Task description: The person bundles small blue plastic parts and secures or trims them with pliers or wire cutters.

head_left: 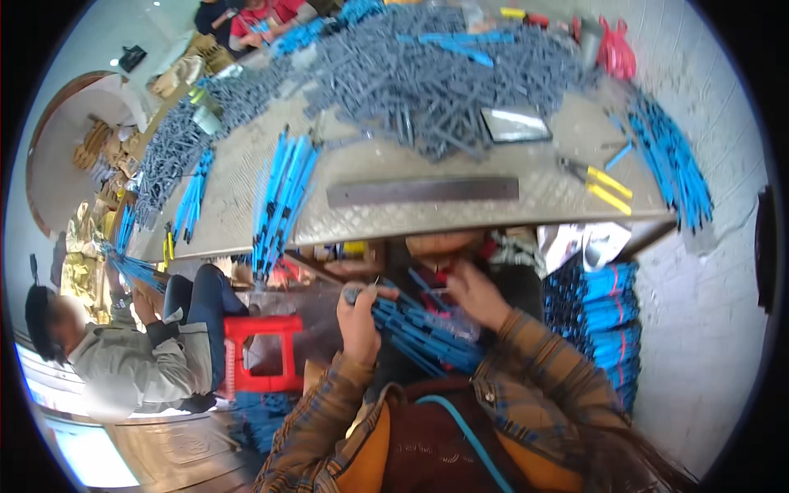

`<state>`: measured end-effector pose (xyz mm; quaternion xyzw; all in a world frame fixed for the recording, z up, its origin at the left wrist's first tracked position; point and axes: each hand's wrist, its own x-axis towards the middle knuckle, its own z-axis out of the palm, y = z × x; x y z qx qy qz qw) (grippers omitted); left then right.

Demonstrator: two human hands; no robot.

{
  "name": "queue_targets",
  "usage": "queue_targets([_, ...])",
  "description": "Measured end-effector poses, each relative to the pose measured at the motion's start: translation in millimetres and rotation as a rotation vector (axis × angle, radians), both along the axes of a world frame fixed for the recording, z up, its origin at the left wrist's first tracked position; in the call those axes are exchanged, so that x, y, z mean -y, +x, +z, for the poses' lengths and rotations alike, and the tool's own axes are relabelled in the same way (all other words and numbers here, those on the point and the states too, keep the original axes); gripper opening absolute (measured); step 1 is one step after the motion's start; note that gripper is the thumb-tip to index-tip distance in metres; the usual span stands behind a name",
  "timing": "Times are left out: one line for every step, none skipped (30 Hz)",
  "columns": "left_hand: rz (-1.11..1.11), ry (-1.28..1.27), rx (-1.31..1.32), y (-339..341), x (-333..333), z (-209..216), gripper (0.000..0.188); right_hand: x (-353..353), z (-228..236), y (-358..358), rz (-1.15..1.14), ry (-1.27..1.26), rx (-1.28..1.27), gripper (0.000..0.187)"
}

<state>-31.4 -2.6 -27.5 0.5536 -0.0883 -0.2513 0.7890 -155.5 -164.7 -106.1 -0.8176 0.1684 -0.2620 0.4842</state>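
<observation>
My left hand (359, 324) is closed in front of my lap, fingers pinched together at the end of a bundle of thin blue strips (419, 329) with black parts. A grey bit shows at its fingertips, too small to name. The bundle slants across my lap and passes under my right forearm. Just beyond it, my right hand (477, 294) is bent inward and smeared by motion, so its grip is unclear. Near its fingers are a single blue strip and something red, both blurred.
Ahead stands a table (575, 193) with a heap of grey strips (436, 70), a dark metal bar (423, 191), yellow-handled pliers (608, 189), a phone-like slab (515, 126) and blue bundles (283, 197). A red stool (263, 353) and a seated person (156, 353) are left; stacked blue bundles (612, 329) right.
</observation>
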Motion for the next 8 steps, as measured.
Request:
queue_targets([0.012,-0.013,-0.044,1,-1,-9,0.004,4,-50,-9,0.287,0.097,-0.518,0.033])
queue_targets([0.038,-0.038,-0.029,6,-15,-16,0.004,-11,-31,-7,0.589,0.223,-0.470,0.035])
queue_targets([0.067,-0.023,-0.025,7,-22,-21,0.004,-29,-18,-11,0.609,0.250,-0.474,0.036])
queue_targets([0.096,-0.005,-0.023,10,-25,-26,0.005,-39,-13,-12,0.628,0.279,-0.479,0.036])
queue_targets([0.101,-0.025,-0.020,11,-25,-25,0.005,-37,-9,-10,0.629,0.258,-0.481,0.036])
queue_targets([0.102,-0.057,-0.029,12,-25,-23,0.005,-37,-7,-8,0.606,0.274,-0.502,0.037])
queue_targets([0.102,-0.086,-0.039,13,-25,-22,0.006,-35,-5,-6,0.582,0.292,-0.523,0.039])
queue_targets([0.102,-0.115,-0.049,13,-25,-22,0.007,-33,-4,-5,0.558,0.312,-0.544,0.041])
